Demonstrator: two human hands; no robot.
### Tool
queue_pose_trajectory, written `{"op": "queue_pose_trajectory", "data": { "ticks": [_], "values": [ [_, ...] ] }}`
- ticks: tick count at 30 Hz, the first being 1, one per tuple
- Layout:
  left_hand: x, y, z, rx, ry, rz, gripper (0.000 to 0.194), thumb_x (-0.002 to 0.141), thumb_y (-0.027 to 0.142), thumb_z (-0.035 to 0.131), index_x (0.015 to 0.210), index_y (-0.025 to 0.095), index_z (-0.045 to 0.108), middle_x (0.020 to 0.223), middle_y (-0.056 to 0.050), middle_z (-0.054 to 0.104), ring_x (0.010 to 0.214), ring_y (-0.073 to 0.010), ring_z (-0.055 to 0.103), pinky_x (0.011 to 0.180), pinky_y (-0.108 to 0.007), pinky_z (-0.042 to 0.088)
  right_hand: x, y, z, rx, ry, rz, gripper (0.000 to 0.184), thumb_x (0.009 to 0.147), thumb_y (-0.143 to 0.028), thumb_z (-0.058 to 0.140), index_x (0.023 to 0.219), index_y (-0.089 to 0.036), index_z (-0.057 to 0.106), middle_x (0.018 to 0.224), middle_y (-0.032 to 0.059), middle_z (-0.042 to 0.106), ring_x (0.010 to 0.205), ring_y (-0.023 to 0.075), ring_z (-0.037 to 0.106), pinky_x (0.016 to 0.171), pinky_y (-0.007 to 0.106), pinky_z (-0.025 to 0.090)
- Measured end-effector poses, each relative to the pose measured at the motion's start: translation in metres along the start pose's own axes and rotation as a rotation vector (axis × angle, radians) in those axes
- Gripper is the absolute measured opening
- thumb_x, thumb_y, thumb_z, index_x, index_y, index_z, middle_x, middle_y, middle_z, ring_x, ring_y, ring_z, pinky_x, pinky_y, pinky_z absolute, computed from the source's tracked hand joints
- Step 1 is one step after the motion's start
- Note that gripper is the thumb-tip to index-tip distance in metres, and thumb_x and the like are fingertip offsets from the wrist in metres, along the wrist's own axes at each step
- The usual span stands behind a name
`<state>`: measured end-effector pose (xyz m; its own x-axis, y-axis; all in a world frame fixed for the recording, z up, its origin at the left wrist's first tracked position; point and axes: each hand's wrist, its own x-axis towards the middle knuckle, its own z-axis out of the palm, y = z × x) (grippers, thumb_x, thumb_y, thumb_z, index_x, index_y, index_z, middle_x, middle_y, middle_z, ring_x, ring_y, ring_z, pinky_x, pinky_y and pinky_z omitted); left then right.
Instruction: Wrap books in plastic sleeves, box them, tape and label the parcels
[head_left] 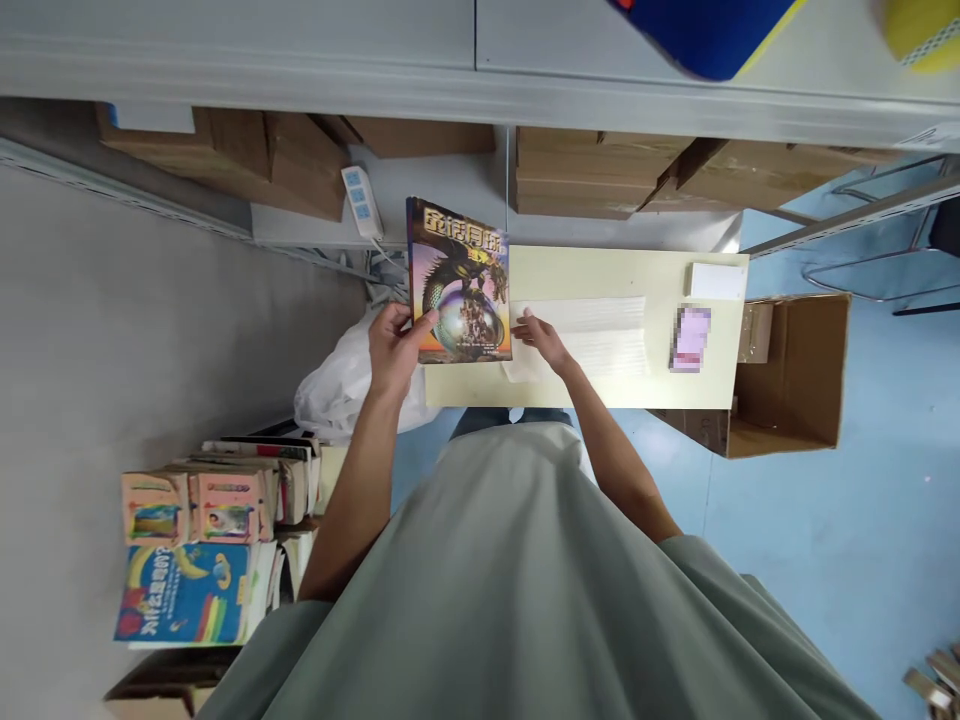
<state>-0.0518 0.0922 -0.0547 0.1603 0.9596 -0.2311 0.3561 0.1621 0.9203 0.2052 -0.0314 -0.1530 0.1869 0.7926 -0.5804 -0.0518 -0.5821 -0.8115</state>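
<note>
My left hand (pixel 396 345) grips a book (pixel 461 285) by its left edge, with the thumb lying over the cover. The cover shows a dark dragon, a shiny globe and large Chinese lettering. Close by the book's lower right edge is my right hand (pixel 546 342), its fingers stretched toward it and somewhat apart; whether they touch the edge I cannot tell. Beneath that hand, a thin whitish sheet (pixel 607 335) is spread over the pale yellow tabletop (pixel 577 392).
Right on the tabletop are a white box (pixel 716 281) and a blurred-out pink item (pixel 690 339). An open carton (pixel 795 375) stands beyond. Left are a plastic bag (pixel 334 385), a power strip (pixel 361 202) and stacked books (pixel 187 590). Cardboard boxes (pixel 585 170) fill the shelf under the grey ledge (pixel 300 60).
</note>
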Motion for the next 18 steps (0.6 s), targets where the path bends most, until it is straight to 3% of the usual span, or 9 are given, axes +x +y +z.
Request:
{"op": "queue_pose_trajectory", "data": {
  "ticks": [2, 6, 9, 12, 18],
  "values": [
    [-0.019, 0.009, 0.013, -0.080, -0.053, -0.031, 0.043, 0.086, 0.056, 0.082, 0.086, 0.024, 0.053, 0.085, 0.002, 0.062, 0.079, -0.0149, 0.062, 0.075, -0.027, 0.053, -0.019, -0.010, -0.020, 0.209, -0.050, -0.032, 0.092, 0.103, -0.096, 0.038, 0.132, -0.017, 0.076, 0.125, 0.0180, 0.084, 0.121, 0.0306, 0.078, 0.108, 0.046, 0.063],
    [-0.053, 0.006, 0.071, -0.160, -0.154, -0.113, 0.048, 0.085, 0.063, 0.082, 0.089, 0.025, 0.052, 0.088, 0.001, 0.065, 0.081, -0.0161, 0.064, 0.076, -0.028, 0.055, -0.052, -0.012, -0.069, 0.302, -0.004, -0.108, 0.077, 0.091, -0.089, 0.071, 0.127, -0.022, 0.080, 0.120, 0.0108, 0.085, 0.119, 0.0295, 0.077, 0.107, 0.045, 0.064],
    [-0.071, -0.011, 0.124, -0.108, -0.221, -0.160, 0.049, 0.086, 0.065, 0.081, 0.088, 0.026, 0.051, 0.089, 0.000, 0.066, 0.085, -0.0175, 0.066, 0.077, -0.029, 0.056, -0.067, 0.007, -0.110, 0.263, 0.087, -0.114, 0.071, 0.079, -0.082, 0.087, 0.117, -0.021, 0.081, 0.110, 0.0085, 0.084, 0.111, 0.0296, 0.077, 0.102, 0.045, 0.064],
    [-0.086, -0.030, 0.170, -0.021, -0.299, -0.193, 0.044, 0.090, 0.062, 0.078, 0.088, 0.026, 0.052, 0.089, -0.001, 0.069, 0.087, -0.0187, 0.069, 0.078, -0.029, 0.057, -0.080, 0.035, -0.147, 0.229, 0.151, -0.107, 0.068, 0.079, -0.081, 0.087, 0.112, -0.021, 0.081, 0.109, 0.0098, 0.084, 0.109, 0.0312, 0.077, 0.101, 0.047, 0.064],
    [-0.108, -0.062, 0.230, 0.098, -0.459, -0.191, 0.032, 0.097, 0.055, 0.074, 0.104, 0.024, 0.068, 0.112, -0.009, 0.081, 0.109, -0.0256, 0.078, 0.095, -0.036, 0.063, -0.099, 0.079, -0.198, 0.149, 0.287, -0.084, 0.074, 0.078, -0.087, 0.082, 0.114, -0.022, 0.080, 0.117, 0.0127, 0.085, 0.114, 0.0333, 0.078, 0.102, 0.049, 0.065]
  ]
}}
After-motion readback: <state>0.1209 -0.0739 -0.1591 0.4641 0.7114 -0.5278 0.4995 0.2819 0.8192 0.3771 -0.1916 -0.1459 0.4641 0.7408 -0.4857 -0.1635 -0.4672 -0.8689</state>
